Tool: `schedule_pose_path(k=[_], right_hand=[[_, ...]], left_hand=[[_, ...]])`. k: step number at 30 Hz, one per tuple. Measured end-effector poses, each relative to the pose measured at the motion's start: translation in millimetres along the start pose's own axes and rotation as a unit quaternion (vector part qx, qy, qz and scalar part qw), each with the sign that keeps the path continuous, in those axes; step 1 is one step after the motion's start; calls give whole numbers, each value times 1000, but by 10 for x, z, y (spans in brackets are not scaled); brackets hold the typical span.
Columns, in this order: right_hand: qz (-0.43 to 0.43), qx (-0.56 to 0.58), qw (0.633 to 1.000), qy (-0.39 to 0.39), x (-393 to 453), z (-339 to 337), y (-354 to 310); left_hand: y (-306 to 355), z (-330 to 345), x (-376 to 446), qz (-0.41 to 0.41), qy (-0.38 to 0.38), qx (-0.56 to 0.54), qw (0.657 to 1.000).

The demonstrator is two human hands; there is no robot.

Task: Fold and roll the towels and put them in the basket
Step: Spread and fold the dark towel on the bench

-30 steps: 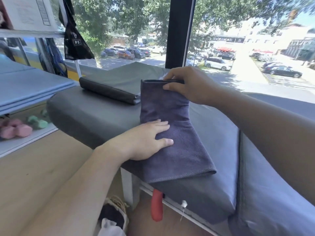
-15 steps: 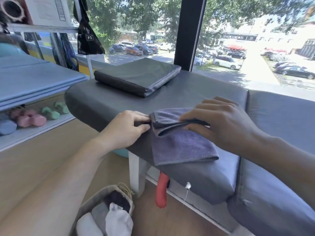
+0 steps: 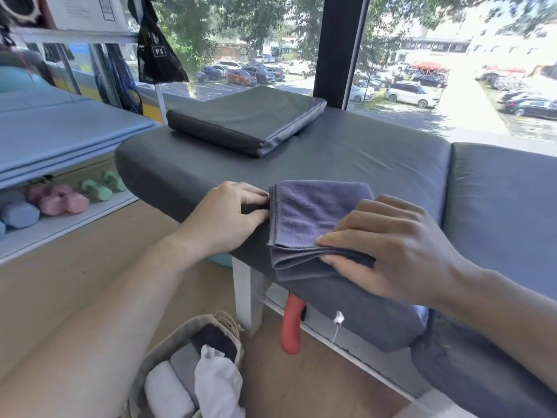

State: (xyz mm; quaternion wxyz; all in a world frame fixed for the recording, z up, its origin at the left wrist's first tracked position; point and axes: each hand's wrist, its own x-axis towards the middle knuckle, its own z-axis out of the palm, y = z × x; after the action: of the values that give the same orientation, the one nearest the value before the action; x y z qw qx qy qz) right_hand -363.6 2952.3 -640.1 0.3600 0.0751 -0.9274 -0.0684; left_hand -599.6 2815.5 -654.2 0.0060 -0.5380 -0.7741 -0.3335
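Head cam: the right hand [image 3: 388, 248] has its fingers curled onto the front edge of the towel [image 3: 316, 218], thumb tucked under the folded layers, so it's pinching that edge. The left hand [image 3: 223, 218] sits at the towel's stitched left hem, fingertips bent and touching it; can't really tell if it's gripping or just pressing. The towel is a purple-grey, fuzzy microfiber rectangle folded into a few layers, lying flat on the near edge of a smooth, padded grey vinyl bench [image 3: 361, 155]. Beyond the fingers there's a flat dark cushion [image 3: 247, 119] on the same bench. Below the left hand, on the wooden floor, a woven basket [image 3: 168, 342] holds rolled towels in white, grey and dark. A red rubbery handle [image 3: 291, 327] hangs under the bench edge.
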Motion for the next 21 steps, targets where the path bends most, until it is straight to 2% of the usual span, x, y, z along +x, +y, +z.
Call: schedule_pose_path(k=[4, 7, 10, 12, 13, 15, 18, 21], right_hand=[[-10, 22, 999, -45, -31, 3, -25], [-6, 36, 998, -57, -13, -11, -25], [-9, 42, 997, -63, 1, -24, 17], [11, 64, 996, -66, -12, -48, 38], [39, 88, 993, -63, -14, -67, 46], [150, 149, 977, -42, 4, -112, 100], [338, 116, 934, -16, 71, -168, 329], [413, 94, 896, -132, 64, -196, 505]], left_hand=[[29, 19, 53, -51, 19, -50, 997], [105, 63, 72, -82, 69, -79, 991], [255, 76, 38, 54, 97, -36, 993], [337, 100, 27, 119, 40, 23, 992], [362, 129, 23, 126, -6, 61, 990], [374, 209, 7, 96, -98, 118, 983], [366, 251, -18, 49, -143, 145, 978], [426, 233, -34, 36, -149, 167, 974]])
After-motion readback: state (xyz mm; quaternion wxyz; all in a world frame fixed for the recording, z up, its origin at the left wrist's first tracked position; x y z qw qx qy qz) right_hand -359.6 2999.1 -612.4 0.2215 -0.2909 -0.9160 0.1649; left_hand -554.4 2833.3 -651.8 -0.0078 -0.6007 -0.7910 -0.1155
